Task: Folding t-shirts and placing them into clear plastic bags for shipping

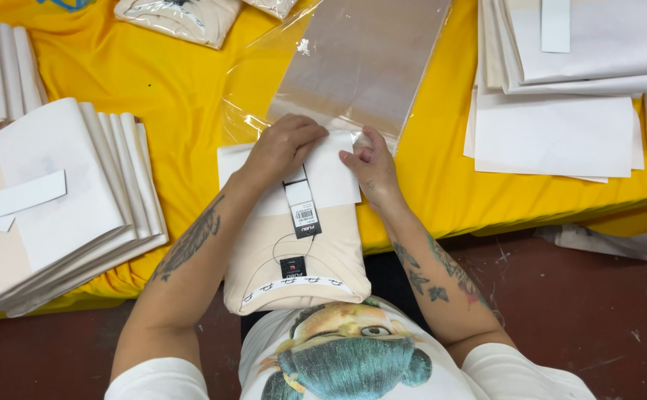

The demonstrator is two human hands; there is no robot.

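Fingers of both hands press on one folded beige garment [297, 259] that lies on the edge of the yellow cloth-covered table [168, 89]. Its long axis runs from the person's body straight away toward the clear plastic bag [360, 63], whose open mouth sits just beyond the fingertips. The left hand [282, 148] rests curled and palm down on the far left corner of the white paper sheet [331, 174] laid over the garment's far end; its fingers are bent together against the paper, pressing rather than clamping. The right hand [371, 167] sits on the far right corner, thumb and fingers drawn close at the sheet's edge; whether they pinch it or merely touch it I cannot tell. Both hands are about equally near the bag, the left a shade farther forward.

Between the hands and the body, a hang tag [302, 211] on a thin dark cord lies along the garment's midline. The fabric looks soft, matte and thick, with rounded folded edges; the bag is glossy, crinkled and see-through. Well out to the left of the grip lies a fanned stack of folded garments with paper sheets [64, 192]; to the right, flat white sheets [553, 133].
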